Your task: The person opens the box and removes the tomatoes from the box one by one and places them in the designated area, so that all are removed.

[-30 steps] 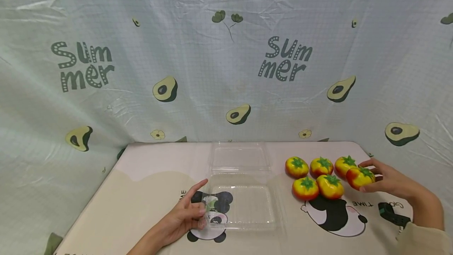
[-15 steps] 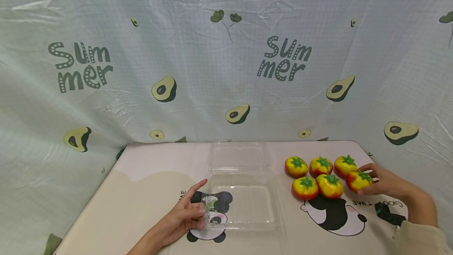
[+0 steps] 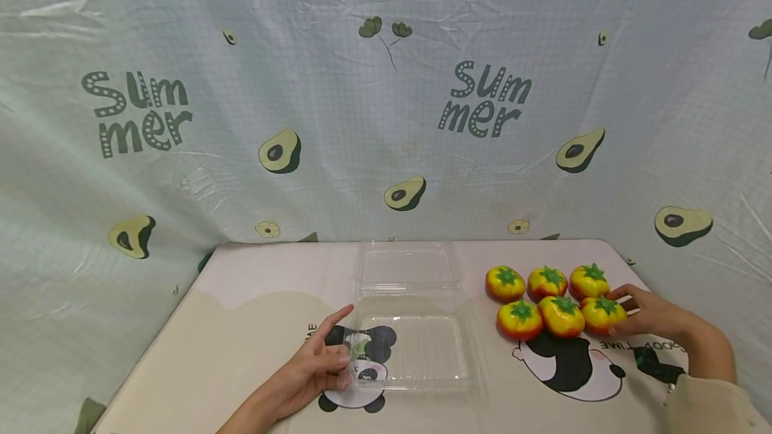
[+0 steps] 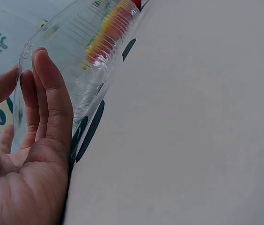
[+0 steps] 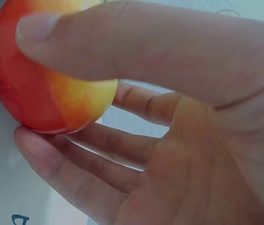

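Observation:
Yellow-and-red imitation tomatoes with green leafy tops stand in two rows on the table's right side. My right hand (image 3: pixel 654 313) holds the front right tomato (image 3: pixel 601 315), its thumb and fingers (image 5: pixel 52 164) on either side of it; in the right wrist view the thumb covers part of this tomato (image 5: pixel 24 89). The front middle tomato (image 3: pixel 562 317) is right beside it. A clear plastic clamshell box (image 3: pixel 422 384) lies with its lid (image 3: pixel 409 266) folded back. My left hand (image 3: pixel 307 370) grips the box's left edge, one finger stretched out; other fingers lie along the wall (image 4: pixel 87 89).
Several more tomatoes, such as the back left one (image 3: pixel 505 284), complete the rows. A small black device (image 3: pixel 659 365) is beside the right wrist. The table (image 3: pixel 241 327) has a panda-printed cover, and a printed curtain (image 3: pixel 338 99) hangs behind its far edge.
My right hand has moved left and lowered the tomato from over the others' right side down beside the front middle one. The left hand and the box have not moved.

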Demonstrator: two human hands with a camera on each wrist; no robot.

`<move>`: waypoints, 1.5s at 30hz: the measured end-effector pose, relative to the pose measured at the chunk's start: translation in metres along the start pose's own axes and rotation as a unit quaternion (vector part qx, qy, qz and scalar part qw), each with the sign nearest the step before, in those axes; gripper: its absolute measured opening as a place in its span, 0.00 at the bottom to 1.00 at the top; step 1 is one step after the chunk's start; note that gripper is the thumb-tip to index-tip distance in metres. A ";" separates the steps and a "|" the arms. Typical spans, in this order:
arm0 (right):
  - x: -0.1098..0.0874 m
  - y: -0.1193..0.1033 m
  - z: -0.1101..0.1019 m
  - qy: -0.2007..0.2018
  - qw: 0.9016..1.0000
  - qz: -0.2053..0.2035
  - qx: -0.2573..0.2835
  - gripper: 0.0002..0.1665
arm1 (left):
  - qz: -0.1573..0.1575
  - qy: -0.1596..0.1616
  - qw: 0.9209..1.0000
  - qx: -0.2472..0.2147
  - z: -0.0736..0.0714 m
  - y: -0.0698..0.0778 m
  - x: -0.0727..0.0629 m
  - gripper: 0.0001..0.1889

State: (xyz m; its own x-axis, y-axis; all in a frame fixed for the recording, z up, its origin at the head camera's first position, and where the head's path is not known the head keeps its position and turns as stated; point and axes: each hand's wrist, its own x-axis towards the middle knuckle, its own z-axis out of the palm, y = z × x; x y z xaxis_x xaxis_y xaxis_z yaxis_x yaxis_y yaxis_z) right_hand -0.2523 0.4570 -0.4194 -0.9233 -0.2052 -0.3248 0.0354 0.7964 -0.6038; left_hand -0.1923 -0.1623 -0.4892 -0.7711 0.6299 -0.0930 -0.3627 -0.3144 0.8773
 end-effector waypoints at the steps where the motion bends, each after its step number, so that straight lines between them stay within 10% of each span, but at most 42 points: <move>1: 0.000 0.000 0.000 -0.001 1.000 -0.001 0.001 0.41 | 0.000 0.000 1.000 0.000 0.000 0.000 0.000 0.47; 45: -0.003 -0.001 -0.013 -0.035 0.999 -0.022 0.013 0.43 | 0.009 0.008 1.000 0.004 0.000 0.005 0.000 0.48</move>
State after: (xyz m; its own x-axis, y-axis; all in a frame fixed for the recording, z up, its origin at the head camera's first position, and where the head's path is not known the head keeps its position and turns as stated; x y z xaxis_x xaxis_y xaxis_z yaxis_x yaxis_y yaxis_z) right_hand -0.2549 0.4645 -0.4084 -0.8952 -0.2790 -0.3476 0.0073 0.7705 -0.6374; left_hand -0.1939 -0.1637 -0.4843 -0.7854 0.6133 -0.0839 -0.3442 -0.3200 0.8827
